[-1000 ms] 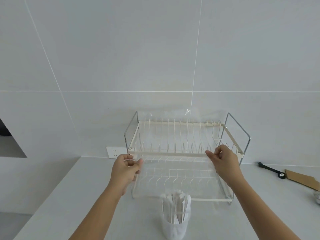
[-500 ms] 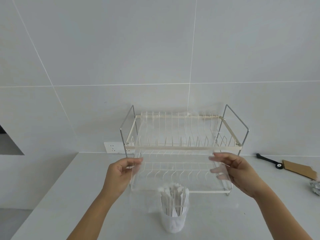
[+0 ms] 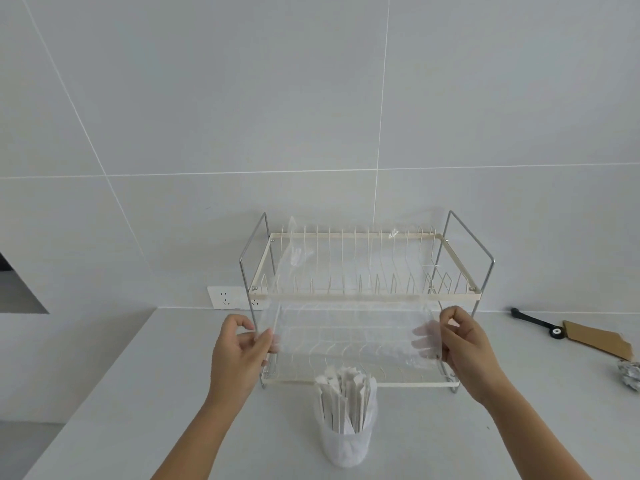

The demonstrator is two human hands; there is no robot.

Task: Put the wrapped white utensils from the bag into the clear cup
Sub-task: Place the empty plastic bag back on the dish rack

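Observation:
A clear plastic bag (image 3: 353,334) is stretched flat in the air in front of the dish rack, with nothing visible inside it. My left hand (image 3: 239,355) pinches its left edge and my right hand (image 3: 464,344) pinches its right edge. Below the bag, near the counter's front, stands the clear cup (image 3: 346,441). Several wrapped white utensils (image 3: 346,400) stand upright in it, their tops sticking out above the rim.
A two-tier white wire dish rack (image 3: 363,296) stands against the tiled wall behind the bag. A wall socket (image 3: 225,297) sits to its left. At the right lie a black tool (image 3: 535,322), a brown cardboard piece (image 3: 595,341) and crumpled foil (image 3: 632,374).
Both hands have come down from the rack's upper tier and drawn apart, pulling the clear bag taut and lower in front of the rack. The cup has not moved.

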